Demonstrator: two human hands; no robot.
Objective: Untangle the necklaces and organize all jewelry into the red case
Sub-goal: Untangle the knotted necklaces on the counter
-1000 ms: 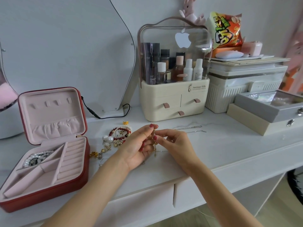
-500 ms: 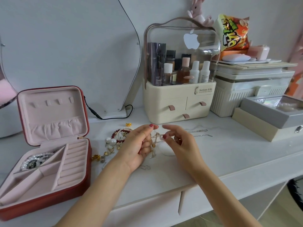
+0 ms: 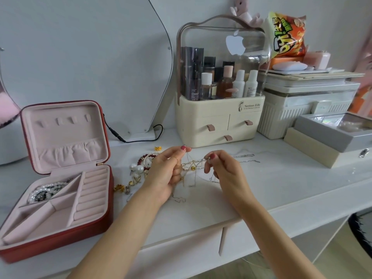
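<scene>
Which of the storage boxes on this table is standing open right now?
The red case at the left: its lid is raised, showing pink compartments. The cream cosmetics organizer and the grey box at the right are closed.

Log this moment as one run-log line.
phase: untangling | left hand: pinches chains | right hand: pinches chains | tangled necklaces: stretched between hands above desk | red case: open, pearls inside

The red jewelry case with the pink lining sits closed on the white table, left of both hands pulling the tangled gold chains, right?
Not closed: the head view shows the red jewelry case open, lid up. The rest holds; it sits left of both hands pulling the tangled gold chains.
</scene>
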